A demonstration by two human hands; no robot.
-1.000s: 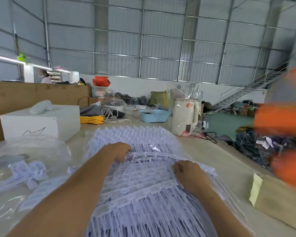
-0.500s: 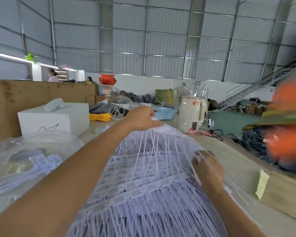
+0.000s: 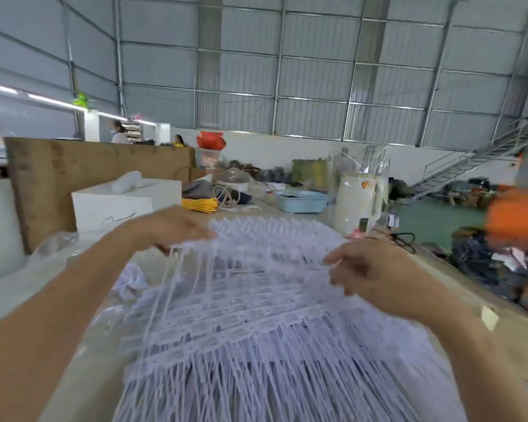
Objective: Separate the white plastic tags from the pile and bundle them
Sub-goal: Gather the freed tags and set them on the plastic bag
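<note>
Fingers (image 3: 192, 231) of left hand (image 3: 171, 228) pinching a thin strip of white plastic tags (image 3: 195, 254), lifted above big fanned pile of white plastic tags (image 3: 256, 330) on beige table (image 3: 525, 345). Right hand (image 3: 375, 266) raised just over pile's right side, fingers loosely curled, blurred, grip on strands cannot tell. Behind pile: white rectangular box (image 3: 119, 205), yellow cord bundle (image 3: 200, 205), light blue plastic basket (image 3: 301, 201), cream plastic kettle (image 3: 358, 205). Blurred orange garment (image 3: 518, 220) at right edge
</note>
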